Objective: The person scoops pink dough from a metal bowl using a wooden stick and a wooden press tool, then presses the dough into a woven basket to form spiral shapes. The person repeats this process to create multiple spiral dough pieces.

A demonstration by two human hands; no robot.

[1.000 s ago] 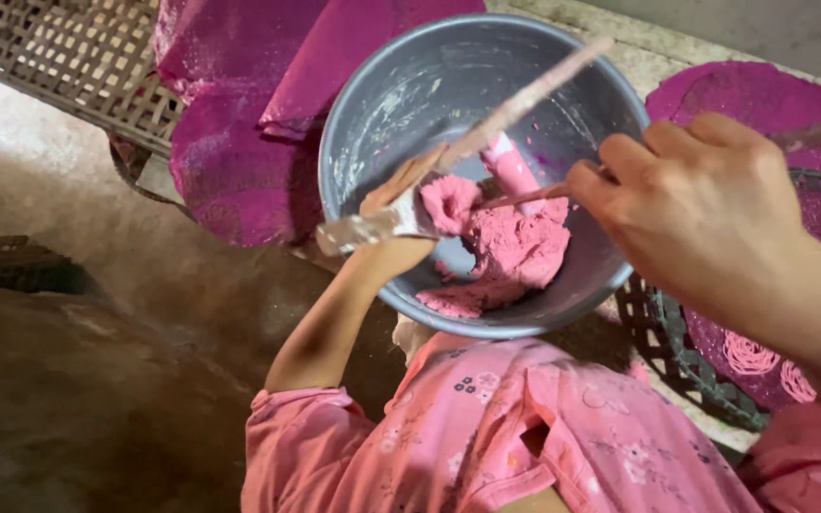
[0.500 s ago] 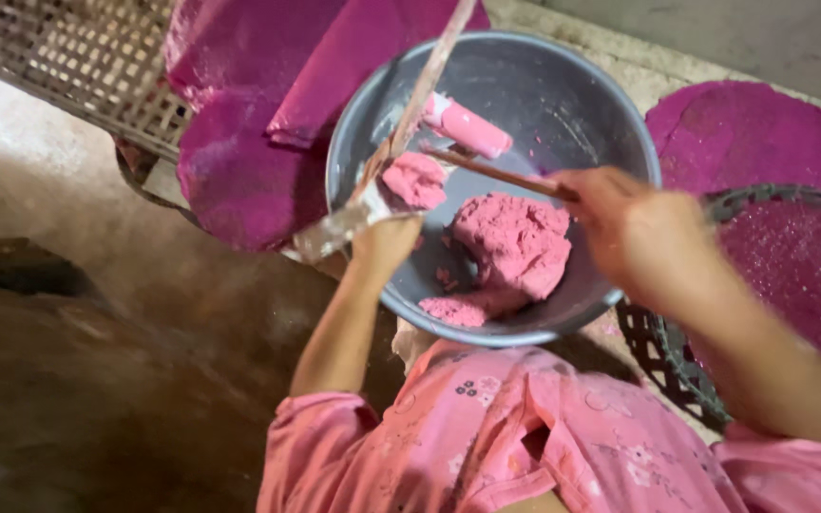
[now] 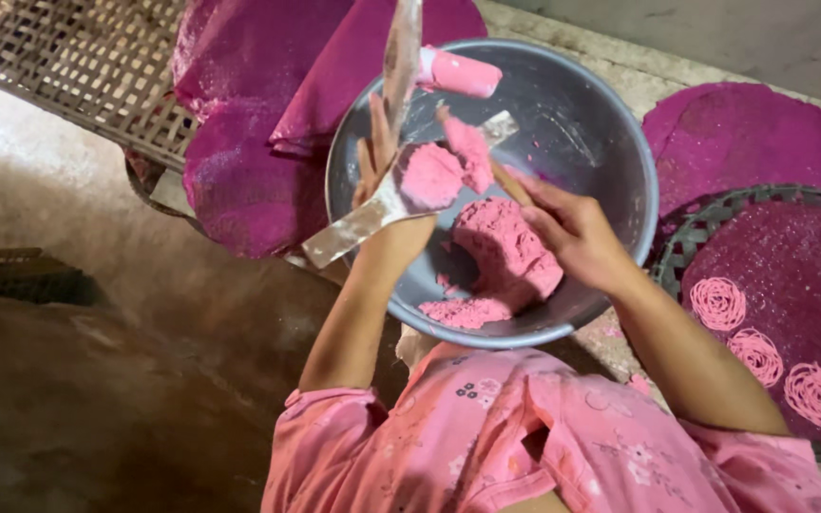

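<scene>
A grey metal bowl (image 3: 625, 152) holds a mass of pink dough (image 3: 510, 256). Over the bowl's left side, my left hand (image 3: 382, 180) grips a long pale flat strip (image 3: 349, 233) that bends upward past the fingers, and it cradles a lump of pink dough (image 3: 428, 176). A pink cylinder (image 3: 458, 72) pokes out near the strip's upper end. My right hand (image 3: 572, 228) is shut on a wooden-handled spatula (image 3: 498, 128). The blade carries a smaller piece of dough (image 3: 468, 149) and presses it against the lump in my left hand.
Magenta cloths (image 3: 249, 171) lie over a bamboo lattice (image 3: 68, 57) at the upper left. On the right, a dark woven tray (image 3: 681, 252) lined with magenta cloth carries three pale pink coils (image 3: 757, 356). Another magenta round (image 3: 743, 133) lies behind it. Bare earth floor is at the left.
My left hand has lifted and turned the strip more upright, with a dough lump now in it. My right hand moved left, bringing dough on the spatula up to that lump.
</scene>
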